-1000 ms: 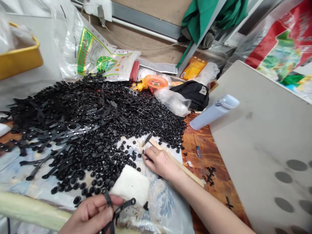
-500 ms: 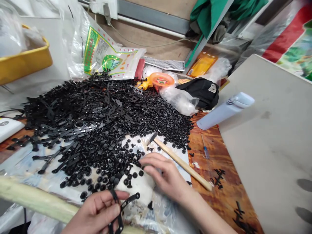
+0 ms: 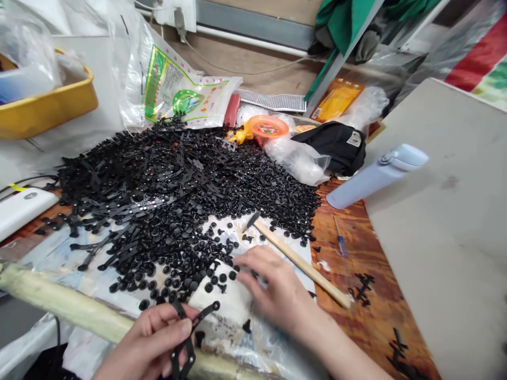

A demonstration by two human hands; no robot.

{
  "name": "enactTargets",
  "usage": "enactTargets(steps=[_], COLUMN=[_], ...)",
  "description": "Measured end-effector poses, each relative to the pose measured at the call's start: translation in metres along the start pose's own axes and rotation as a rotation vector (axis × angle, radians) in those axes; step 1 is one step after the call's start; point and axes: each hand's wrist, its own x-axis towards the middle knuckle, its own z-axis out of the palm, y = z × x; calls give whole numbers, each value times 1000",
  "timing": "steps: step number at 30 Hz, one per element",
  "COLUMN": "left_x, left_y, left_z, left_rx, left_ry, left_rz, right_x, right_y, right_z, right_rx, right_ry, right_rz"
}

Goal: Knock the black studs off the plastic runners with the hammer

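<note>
My left hand (image 3: pixel 160 338) pinches a black jointed strip (image 3: pixel 182 353) with small holes at its joints, low in the view. One arm of the strip points up and right, over a white pad (image 3: pixel 227 311). My right hand (image 3: pixel 269 285) reaches in from the right, its fingers bent and apart at the pad's upper right edge. Its fingertips are beside loose black round-headed rivets (image 3: pixel 209 287); whether they touch one is hard to see. A single rivet (image 3: pixel 246 326) lies lower on the pad, left of my right wrist.
A large heap of black strips and rivets (image 3: pixel 178 174) covers the table's middle and back. Right of it are a hammer (image 3: pixel 301 264), a small screwdriver (image 3: pixel 341 244) and a pale blue bottle (image 3: pixel 376 177). A pale pole (image 3: pixel 67 303) runs along the front edge.
The whole view has shifted, so the table things appear farther right. My left hand still holds the strip, now slightly higher and turned. My right hand stays beside the rivets, its fingers a little blurred.
</note>
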Motion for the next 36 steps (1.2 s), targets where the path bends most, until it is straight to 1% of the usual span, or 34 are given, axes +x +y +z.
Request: enactTargets(steps=[2,5,9,12,16,20,22,23,26,27,30,32,34,36], left_x=[1,1,2,1,-3,-7,-8,-9,-8,-8,-5,-4,-2,-2], left_y=[-2,-6,-11,-11,-9,-8,-7,-6,-4,-4,-5,-6,-8,-9], left_z=[1,-1,-9,-9,-2,5,9,11,18,21,28,31,33,34], left_rx=[-31,-56,-43,-46,-59,-61,-47,-46,-50,-51,-50,-50,-50,-54], left_ry=[2,23,31,39,43,67,80,80,58,51,60,69,74,93], left_rz=[27,67,56,56,72,79,74,70,50,46,35,28,30,42], right_x=[-2,-9,-19,-25,-32,-35,-32,-29,-17,-13,-3,1,3,2], right_y=[-22,-36,-34,-30,-30,-27,-19,-11,20,31,59,69,72,68], right_z=[6,18,35,41,41,32,23,17,0,-4,-5,-1,1,-1], right_rx=[-8,-98,-202,-195,-139,-74,-81,-108,-267,-323,-414,-429,-425,-399], right_ry=[-87,-122,-87,-62,-58,-86,-51,-10,136,153,98,62,54,60], right_rz=[-23,-4,8,64,166,166,171,189,296,333,384,396,405,410])
